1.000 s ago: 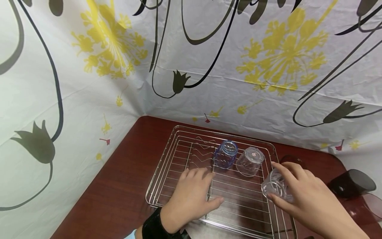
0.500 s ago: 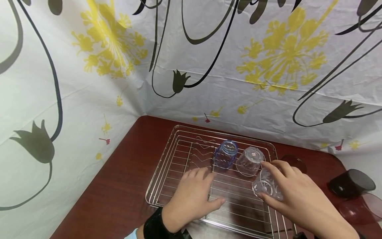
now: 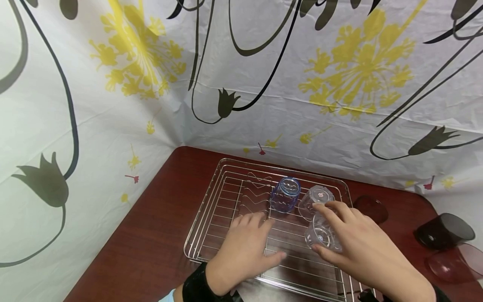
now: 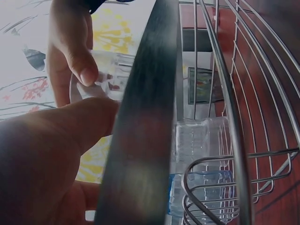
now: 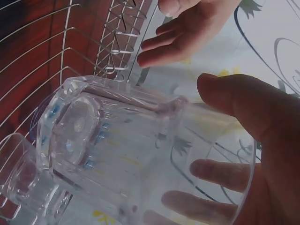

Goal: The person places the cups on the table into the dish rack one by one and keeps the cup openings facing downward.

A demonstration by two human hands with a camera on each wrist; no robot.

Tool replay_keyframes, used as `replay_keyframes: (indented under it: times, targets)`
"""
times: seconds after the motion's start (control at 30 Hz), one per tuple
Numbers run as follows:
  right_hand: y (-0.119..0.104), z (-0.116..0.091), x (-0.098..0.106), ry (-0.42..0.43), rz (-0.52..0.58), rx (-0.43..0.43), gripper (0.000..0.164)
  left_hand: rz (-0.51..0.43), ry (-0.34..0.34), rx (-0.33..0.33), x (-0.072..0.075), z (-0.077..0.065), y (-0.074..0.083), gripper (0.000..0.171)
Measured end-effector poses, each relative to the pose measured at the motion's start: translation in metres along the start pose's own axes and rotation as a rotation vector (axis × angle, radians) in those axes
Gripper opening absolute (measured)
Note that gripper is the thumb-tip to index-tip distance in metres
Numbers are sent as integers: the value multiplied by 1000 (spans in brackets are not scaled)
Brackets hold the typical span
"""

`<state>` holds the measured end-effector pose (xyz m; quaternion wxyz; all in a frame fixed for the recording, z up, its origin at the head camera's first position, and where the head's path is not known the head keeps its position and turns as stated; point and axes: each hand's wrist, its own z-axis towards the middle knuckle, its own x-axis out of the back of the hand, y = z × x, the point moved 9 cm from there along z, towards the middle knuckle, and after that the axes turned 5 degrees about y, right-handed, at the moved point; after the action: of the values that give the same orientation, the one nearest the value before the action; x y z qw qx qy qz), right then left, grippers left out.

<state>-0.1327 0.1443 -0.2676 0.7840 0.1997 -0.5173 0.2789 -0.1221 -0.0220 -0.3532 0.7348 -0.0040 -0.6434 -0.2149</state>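
Note:
In the head view my right hand (image 3: 366, 247) grips a clear faceted glass (image 3: 320, 235) between thumb and fingers, above the right part of the wire dish rack (image 3: 226, 201). The right wrist view shows this glass close up, tilted, its thick base turned away from the palm. Beyond it, a second clear glass (image 3: 316, 197) stands upside down on the rack. A blue glass (image 3: 285, 195), also upside down, is to its left. My left hand (image 3: 245, 247) is over the front left of the rack, fingers extended and thumb spread, holding nothing.
Right of the rack on the dark red table (image 3: 151, 218) are a dark red rounded glass piece (image 3: 371, 209), a black tumbler (image 3: 444, 231) lying tilted and a reddish see-through cup (image 3: 454, 262). A flowered cloth (image 3: 264, 126) hangs behind the table.
My right hand has moved left with the clear glass, from the rack's right rim to over its wires. The left hand has barely moved.

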Motion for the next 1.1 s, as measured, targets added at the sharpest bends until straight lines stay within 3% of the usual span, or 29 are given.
replay_keyframes:
  times: [0.3, 1.1]
  targets:
    - [-8, 5, -6, -17, 29, 9, 81, 12, 11, -3, 0, 0, 1, 73]
    - [-39, 15, -7, -37, 96, 75, 77, 24, -36, -14, -8, 3, 5, 80]
